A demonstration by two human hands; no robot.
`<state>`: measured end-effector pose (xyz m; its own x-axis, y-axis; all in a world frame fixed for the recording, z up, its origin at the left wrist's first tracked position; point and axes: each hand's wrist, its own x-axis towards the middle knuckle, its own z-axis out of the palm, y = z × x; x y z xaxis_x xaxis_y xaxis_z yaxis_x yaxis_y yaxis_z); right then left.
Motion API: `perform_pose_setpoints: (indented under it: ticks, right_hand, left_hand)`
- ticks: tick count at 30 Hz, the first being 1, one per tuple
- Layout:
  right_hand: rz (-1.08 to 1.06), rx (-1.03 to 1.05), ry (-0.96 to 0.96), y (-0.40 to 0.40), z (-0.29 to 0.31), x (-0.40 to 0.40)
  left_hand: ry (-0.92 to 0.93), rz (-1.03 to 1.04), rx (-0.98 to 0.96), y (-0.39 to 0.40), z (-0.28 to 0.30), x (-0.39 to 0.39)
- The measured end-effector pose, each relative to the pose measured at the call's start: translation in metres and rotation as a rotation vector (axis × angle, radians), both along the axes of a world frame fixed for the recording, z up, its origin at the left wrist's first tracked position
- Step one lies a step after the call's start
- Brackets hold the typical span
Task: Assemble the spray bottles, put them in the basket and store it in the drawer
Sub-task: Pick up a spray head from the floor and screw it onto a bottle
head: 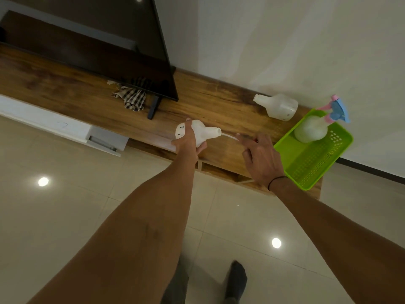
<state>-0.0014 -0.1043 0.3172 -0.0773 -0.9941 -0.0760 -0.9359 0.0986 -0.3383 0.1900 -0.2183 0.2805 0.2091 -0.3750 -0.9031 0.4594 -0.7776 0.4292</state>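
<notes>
My left hand [188,139] grips a white bottle [202,131] held on its side over the wooden cabinet top, its open neck pointing right. My right hand [260,156] is just right of it, fingers curled over a spray head that is mostly hidden. Its thin white tube [229,136] sticks out toward the bottle's neck, the tip just short of the opening. A green basket [311,163] sits at the cabinet's right end and holds an assembled bottle [310,130] with a pink and blue sprayer [337,109]. Another headless white bottle [277,106] lies behind, near the wall.
A black TV [122,51] stands on the wooden cabinet top [83,93], with a checked cloth [132,98] by its foot. A white drawer front [105,142] juts out slightly below the cabinet's left part. Glossy tiled floor lies below, my feet at the bottom.
</notes>
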Motion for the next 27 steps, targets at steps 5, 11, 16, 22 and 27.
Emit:
perform_pose_setpoints:
  ticks: [5,11,16,22,27]
  right_hand:
    - [0.031,0.026,-0.04,-0.025,0.002,0.0]
    - [0.005,0.083,-0.143,-0.046,0.005,0.003]
    - [-0.038,0.13,-0.181,-0.058,0.003,0.005]
    - [-0.016,0.171,-0.188,-0.062,-0.003,-0.002]
    - [-0.043,0.178,-0.239,-0.064,-0.008,-0.009]
  left_hand:
    - [-0.051,-0.071,-0.021,-0.008,0.0,-0.016]
    - [-0.068,-0.178,-0.055,-0.013,0.001,-0.031]
    - [-0.072,-0.189,-0.072,-0.011,0.0,-0.039]
    - [-0.099,-0.21,-0.106,-0.011,-0.004,-0.044]
    - [-0.092,-0.237,-0.134,-0.009,-0.009,-0.05]
